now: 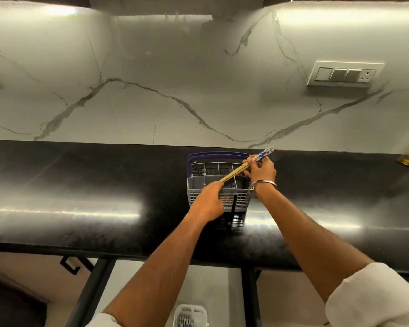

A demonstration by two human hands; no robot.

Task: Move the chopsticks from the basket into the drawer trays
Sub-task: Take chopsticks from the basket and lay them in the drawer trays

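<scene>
Two hands share one pair of chopsticks [236, 172], which is held slanting over the open top of the basket [219, 185], clear of its compartments. The right hand [261, 171], above the basket's right rim, closes its fingers [252, 161] in a pinch round the patterned blue-and-white ends, which stick out beyond the basket's far right corner. The left hand [208, 201] covers the basket's near left wall; its fingers are curled together about the thin tips, though I cannot tell whether they grip the tips or only steady them. The basket stands on the dark bench [104, 197], close to the marble wall.

In my judgement, the step in hand is lifting this pair free and carrying it down to the white tray [190, 315], seen below the basket at the bottom of the view, where other patterned sticks already seem to lie. To do it well, keep both sticks parallel and pressed together, raise them clear of the basket's purple handle [219, 155], and lay them lengthwise in the tray, patterned ends matching.
</scene>
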